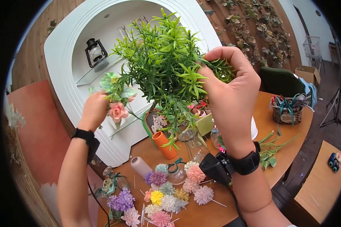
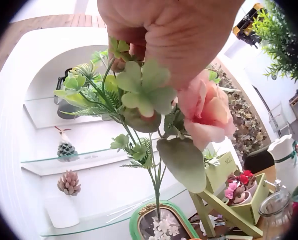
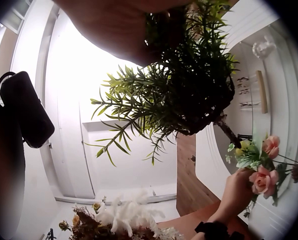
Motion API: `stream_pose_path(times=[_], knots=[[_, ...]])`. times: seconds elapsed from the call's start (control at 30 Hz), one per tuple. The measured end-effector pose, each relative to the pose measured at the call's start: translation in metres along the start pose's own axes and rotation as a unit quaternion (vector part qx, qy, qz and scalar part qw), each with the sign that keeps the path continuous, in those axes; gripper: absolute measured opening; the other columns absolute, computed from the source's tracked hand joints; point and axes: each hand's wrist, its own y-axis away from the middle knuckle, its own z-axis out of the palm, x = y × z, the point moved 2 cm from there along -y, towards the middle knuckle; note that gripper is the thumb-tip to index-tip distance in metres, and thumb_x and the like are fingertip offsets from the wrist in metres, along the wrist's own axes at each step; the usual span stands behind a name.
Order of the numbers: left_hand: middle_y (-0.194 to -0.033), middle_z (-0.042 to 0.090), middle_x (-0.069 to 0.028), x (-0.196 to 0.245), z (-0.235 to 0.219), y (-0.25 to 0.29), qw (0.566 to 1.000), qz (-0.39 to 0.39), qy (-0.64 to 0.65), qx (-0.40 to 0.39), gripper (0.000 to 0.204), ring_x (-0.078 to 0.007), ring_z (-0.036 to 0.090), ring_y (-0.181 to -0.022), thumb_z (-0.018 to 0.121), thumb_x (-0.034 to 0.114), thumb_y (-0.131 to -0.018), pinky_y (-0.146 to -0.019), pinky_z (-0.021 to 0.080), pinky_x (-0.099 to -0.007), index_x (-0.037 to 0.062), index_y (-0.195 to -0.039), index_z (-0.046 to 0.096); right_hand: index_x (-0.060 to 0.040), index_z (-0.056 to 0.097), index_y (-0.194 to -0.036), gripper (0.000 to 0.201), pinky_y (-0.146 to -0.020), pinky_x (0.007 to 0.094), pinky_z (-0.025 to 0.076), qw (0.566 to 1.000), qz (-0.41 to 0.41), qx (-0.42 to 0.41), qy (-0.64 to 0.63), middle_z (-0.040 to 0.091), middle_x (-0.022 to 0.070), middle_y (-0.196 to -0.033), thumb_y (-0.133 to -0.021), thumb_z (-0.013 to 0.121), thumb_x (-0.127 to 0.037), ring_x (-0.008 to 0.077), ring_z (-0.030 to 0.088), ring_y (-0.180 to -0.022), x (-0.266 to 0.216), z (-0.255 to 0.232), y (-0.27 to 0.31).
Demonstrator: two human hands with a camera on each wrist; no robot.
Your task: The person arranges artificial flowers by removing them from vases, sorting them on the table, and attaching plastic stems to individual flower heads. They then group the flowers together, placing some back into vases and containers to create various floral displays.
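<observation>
A careless swing of the green plant (image 1: 166, 68), at twelve o'clock in the head view, could tip the orange vase (image 1: 164, 145) or glass vase (image 1: 195, 145) near its six o'clock sprigs. A hard tug might strip leaves, and the pink rose bunch (image 1: 118, 111), at the plant's eight o'clock, might snag. The right hand (image 1: 233, 85) pinches the plant's three o'clock side, thumb and forefinger nearly together among leaves. The left hand (image 1: 93, 110) is curled closed round the pink rose bunch, stems pointing to six; whether anything else bears the plant, I cannot tell
</observation>
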Motion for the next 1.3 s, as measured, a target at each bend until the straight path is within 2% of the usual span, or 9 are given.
stream_pose_path(times=[0.17,0.5,0.57,0.7,0.83,0.87,1.03,1.1,1.3], knots=[[-0.085,0.064,-0.0136,0.01,0.043,-0.012,0.999,0.001,0.024,-0.047,0.01,-0.0337,0.063,-0.083,0.063,0.006,-0.071,-0.069,0.051,-0.0422,0.0043,-0.08,0.067,-0.0007,0.06,-0.083,0.011,-0.056,0.0251,0.039,1.0,0.004,0.007,0.0,0.058,0.0031,-0.071,-0.072,0.063,-0.002,0.0082,0.046,-0.06,0.002,-0.003,-0.002],[-0.08,0.065,-0.0207,0.031,0.06,-0.032,0.987,-0.03,0.061,-0.145,0.013,-0.0384,0.065,-0.078,0.07,0.007,-0.067,-0.066,0.053,-0.044,0.0053,-0.079,0.071,-0.0008,0.061,-0.083,0.012,-0.062,0.0282,0.043,1.0,0.009,0.02,0.013,0.061,0.007,-0.075,-0.071,0.063,-0.002,0.0147,0.053,-0.065,0.006,-0.006,-0.005],[-0.077,0.065,-0.022,0.025,0.062,-0.034,0.989,-0.006,0.065,-0.135,0.01,-0.0399,0.065,-0.076,0.069,0.009,-0.068,-0.066,0.053,-0.0443,0.004,-0.076,0.069,-0.0002,0.061,-0.084,0.011,-0.065,0.019,0.039,1.0,-0.013,0.019,0.012,0.059,-0.0023,-0.08,-0.074,0.065,0.001,0.0027,0.048,-0.072,0.008,-0.007,-0.006],[-0.078,0.064,-0.0226,0.011,0.052,-0.043,0.985,-0.002,0.033,-0.17,0.011,-0.041,0.064,-0.075,0.067,0.01,-0.07,-0.065,0.051,-0.0463,0.0002,-0.073,0.065,0.0005,0.06,-0.084,0.011,-0.068,0.0202,0.04,1.0,0.017,0.01,-0.002,0.059,-0.0014,-0.08,-0.074,0.065,0.001,0.0034,0.049,-0.075,0.007,-0.008,-0.005],[-0.082,0.063,-0.0227,-0.009,0.055,-0.045,0.991,0.009,0.053,-0.126,0.013,-0.0404,0.062,-0.081,0.068,0.009,-0.07,-0.067,0.048,-0.0443,-0.0011,-0.075,0.061,0.0009,0.06,-0.084,0.011,-0.069,0.0205,0.04,1.0,0.006,0.013,-0.004,0.06,-0.001,-0.08,-0.074,0.064,0.001,0.004,0.049,-0.076,0.008,-0.007,-0.005],[-0.082,0.062,-0.0215,-0.018,0.064,-0.05,0.988,0.011,0.028,-0.152,0.012,-0.0394,0.062,-0.084,0.068,0.007,-0.07,-0.069,0.049,-0.0438,-0.0001,-0.076,0.06,0.0009,0.06,-0.084,0.011,-0.069,0.0204,0.041,1.0,0.004,0.012,0.0,0.06,-0.0007,-0.081,-0.074,0.064,0.001,0.0042,0.049,-0.076,0.008,-0.007,-0.005],[-0.081,0.063,-0.0188,-0.001,0.041,-0.045,0.996,-0.001,-0.019,-0.082,0.011,-0.0384,0.062,-0.081,0.069,0.006,-0.069,-0.069,0.049,-0.0449,0.002,-0.078,0.063,0.0012,0.06,-0.084,0.012,-0.072,0.0208,0.041,1.0,0.01,0.011,-0.007,0.061,0.0003,-0.081,-0.073,0.064,0.001,0.0055,0.051,-0.077,0.007,-0.007,-0.005],[-0.081,0.063,-0.0179,0.003,0.037,-0.042,0.997,-0.014,-0.028,-0.065,0.011,-0.0379,0.062,-0.081,0.07,0.007,-0.069,-0.07,0.049,-0.0449,0.0028,-0.078,0.064,-0.0006,0.061,-0.082,0.013,-0.067,0.0323,0.047,0.999,-0.026,0.035,0.001,0.063,0.0106,-0.078,-0.07,0.063,0.0,0.0232,0.06,-0.072,0.009,-0.006,-0.005],[-0.082,0.063,-0.0175,0.008,0.057,-0.034,0.999,-0.025,-0.011,-0.025,0.011,-0.0367,0.062,-0.082,0.071,0.01,-0.068,-0.07,0.049,-0.0433,0.0024,-0.074,0.066,-0.0007,0.061,-0.083,0.014,-0.068,0.0331,0.047,0.999,-0.011,0.03,0.005,0.063,0.0115,-0.08,-0.07,0.063,0.0,0.0249,0.061,-0.074,0.007,-0.007,-0.005]])
